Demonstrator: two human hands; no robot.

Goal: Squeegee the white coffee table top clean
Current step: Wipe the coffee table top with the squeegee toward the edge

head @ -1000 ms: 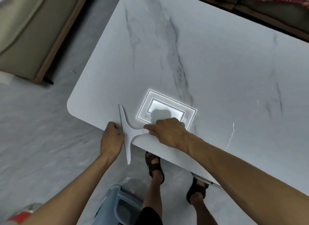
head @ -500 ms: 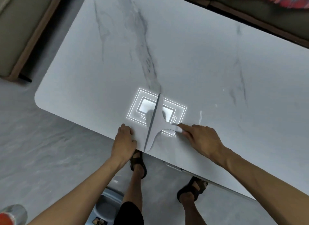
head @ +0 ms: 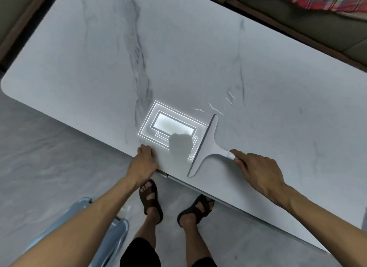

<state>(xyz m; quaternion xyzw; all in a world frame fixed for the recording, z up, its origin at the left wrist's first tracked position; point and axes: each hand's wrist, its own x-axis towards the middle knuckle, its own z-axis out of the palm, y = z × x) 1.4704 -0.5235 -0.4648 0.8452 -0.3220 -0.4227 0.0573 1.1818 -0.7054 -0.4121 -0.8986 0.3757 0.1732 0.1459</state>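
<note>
The white marble-patterned coffee table (head: 198,58) fills most of the view. A pale grey T-shaped squeegee (head: 206,145) lies flat on it near the front edge, its blade running from the edge toward the table's middle. My right hand (head: 256,171) grips the end of its handle. My left hand (head: 144,163) rests on the table's front edge, left of the squeegee, fingers curled over the rim. Thin white streaks (head: 216,107) lie on the surface just beyond the blade's far tip. A bright reflection of a ceiling light (head: 170,125) shines left of the blade.
A sofa with a red plaid cloth (head: 317,0) runs along the table's far side. A pale blue plastic stool (head: 111,233) stands on the grey floor by my left leg. My sandalled feet (head: 172,203) are close to the table's front edge.
My right hand has pulled the squeegee to the right along the front edge, past the light's reflection. The left hand has stayed on the rim. The view has shifted right.
</note>
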